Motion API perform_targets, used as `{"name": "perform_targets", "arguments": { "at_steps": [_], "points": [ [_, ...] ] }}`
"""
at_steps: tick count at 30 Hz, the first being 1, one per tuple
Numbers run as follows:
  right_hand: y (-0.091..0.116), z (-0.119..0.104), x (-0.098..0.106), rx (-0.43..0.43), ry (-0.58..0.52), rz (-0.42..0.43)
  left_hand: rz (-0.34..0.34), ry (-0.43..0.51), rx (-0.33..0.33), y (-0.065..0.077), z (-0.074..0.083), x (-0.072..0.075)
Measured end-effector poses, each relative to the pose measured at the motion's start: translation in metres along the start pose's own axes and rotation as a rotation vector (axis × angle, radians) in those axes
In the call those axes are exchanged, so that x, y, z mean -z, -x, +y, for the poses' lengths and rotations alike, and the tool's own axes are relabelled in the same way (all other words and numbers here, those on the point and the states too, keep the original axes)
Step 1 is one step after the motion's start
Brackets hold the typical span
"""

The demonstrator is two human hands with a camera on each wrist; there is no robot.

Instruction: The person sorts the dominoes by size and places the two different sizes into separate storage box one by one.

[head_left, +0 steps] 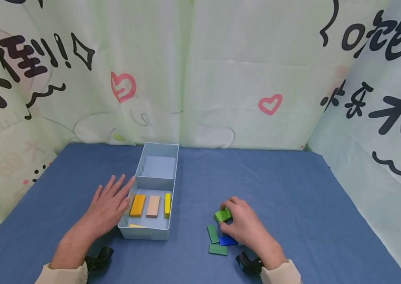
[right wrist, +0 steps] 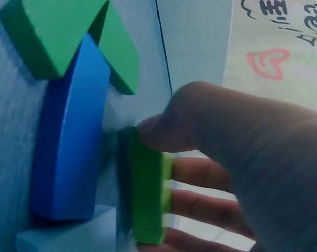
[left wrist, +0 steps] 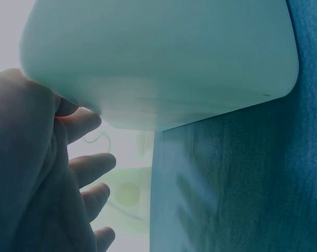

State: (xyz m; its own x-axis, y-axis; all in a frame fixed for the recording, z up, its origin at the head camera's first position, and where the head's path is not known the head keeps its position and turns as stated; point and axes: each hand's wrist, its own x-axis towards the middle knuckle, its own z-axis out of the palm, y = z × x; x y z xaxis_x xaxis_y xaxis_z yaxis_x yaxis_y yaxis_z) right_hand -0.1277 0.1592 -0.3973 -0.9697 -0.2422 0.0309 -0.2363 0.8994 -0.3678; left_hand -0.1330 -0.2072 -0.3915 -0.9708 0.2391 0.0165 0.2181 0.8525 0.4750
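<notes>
My right hand [head_left: 244, 221] pinches a bright green block [head_left: 223, 215] between thumb and fingers, over the cloth. In the right wrist view the thumb presses one side of this green block [right wrist: 147, 189], and a lighter green face shows behind it. Just below the hand lie two darker green blocks [head_left: 212, 234] and a blue block [head_left: 227, 241], partly hidden. My left hand [head_left: 105, 211], fingers spread and straight, rests against the left rim of a pale blue two-compartment box [head_left: 147, 234]. The near compartment holds an orange block [head_left: 138, 205], a pinkish-beige block [head_left: 153, 206] and yellow blocks [head_left: 167, 205].
A pale blue piece [right wrist: 69, 236] touches the blue block's end in the right wrist view. Blue cloth [head_left: 275, 185] covers the table. Pale printed curtains [head_left: 221, 71] stand behind and on both sides. A black wrist device [head_left: 99, 258] sits at each wrist.
</notes>
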Motion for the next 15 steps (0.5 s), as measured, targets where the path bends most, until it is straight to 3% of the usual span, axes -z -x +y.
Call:
{"name": "perform_targets", "arguments": {
  "at_steps": [7,15],
  "points": [
    [0.0,-0.009,0.007,0.13,0.052,0.156,0.004,0.008,-0.004,0.001,0.0,0.0],
    [-0.004,-0.024,0.015,0.237,0.111,0.213,0.002,0.01,-0.002,0.001,0.0,0.0]
  ]
}}
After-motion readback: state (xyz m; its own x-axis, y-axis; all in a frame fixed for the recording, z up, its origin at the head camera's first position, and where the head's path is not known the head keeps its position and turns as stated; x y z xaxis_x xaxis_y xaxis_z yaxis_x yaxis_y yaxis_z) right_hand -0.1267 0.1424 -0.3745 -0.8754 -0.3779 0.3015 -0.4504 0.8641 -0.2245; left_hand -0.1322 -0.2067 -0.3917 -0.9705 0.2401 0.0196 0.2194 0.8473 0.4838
